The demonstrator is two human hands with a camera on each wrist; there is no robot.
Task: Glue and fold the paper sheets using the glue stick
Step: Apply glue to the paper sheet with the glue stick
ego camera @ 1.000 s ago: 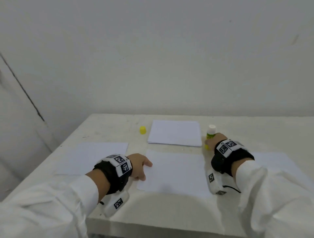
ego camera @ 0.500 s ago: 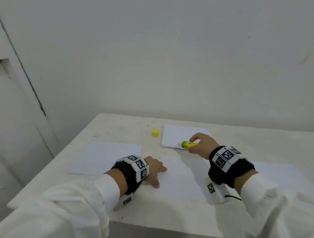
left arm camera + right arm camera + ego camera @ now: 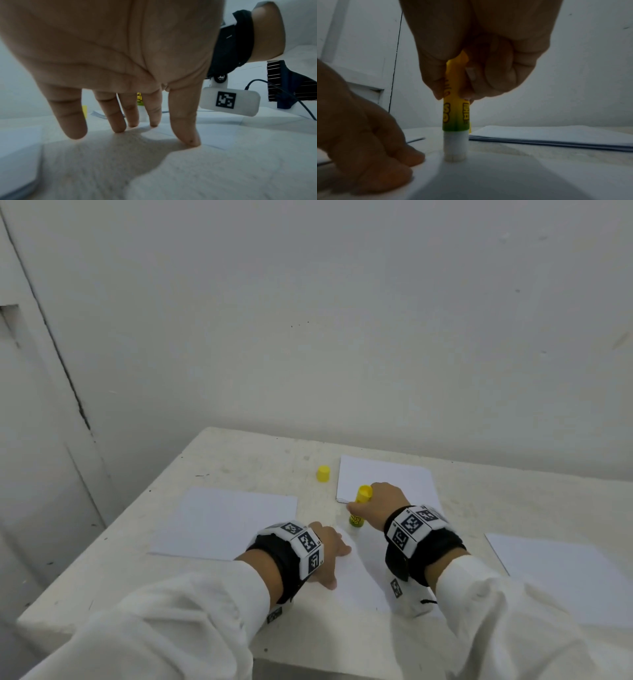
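Glue stick [image 3: 455,119] upright, tip down on the far-left corner of the near sheet [image 3: 363,583]

The right hand [image 3: 382,505] is curled around the yellow barrel, holding its long axis near vertical with the white glue end touching the paper; the sheet stretches right and toward the person from there, so the stroke likely runs that way. The left hand [image 3: 325,556] lies just left of the stick, fingers straight, their tips pressing the sheet's left edge onto the tabletop [image 3: 239,467]. The yellow cap [image 3: 323,473] stands farther back, left of the paper stack [image 3: 394,477].
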